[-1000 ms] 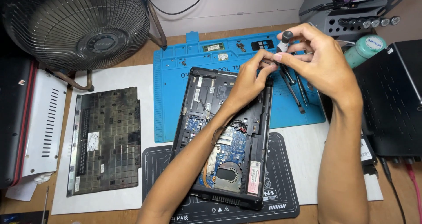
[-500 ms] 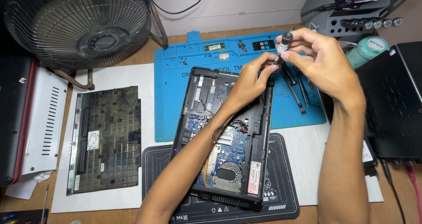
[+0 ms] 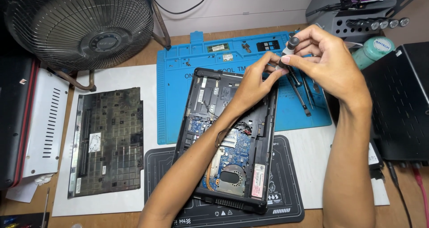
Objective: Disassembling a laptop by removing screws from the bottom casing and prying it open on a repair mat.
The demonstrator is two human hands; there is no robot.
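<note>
Black screwdriver [image 3: 290, 49] pinched in right hand [image 3: 330, 65]'s grip; left hand [image 3: 252, 82] pinches its tip; one opened laptop [image 3: 228, 138].

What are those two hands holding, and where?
A small black-capped screwdriver: right hand grips its handle, left hand pinches its lower end.

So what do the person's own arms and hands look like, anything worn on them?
Both forearms are bare, with no sleeves reaching into view. The left hand and right hand wear no gloves, and no rings or watch show. A thin dark band circles the left forearm.
</note>
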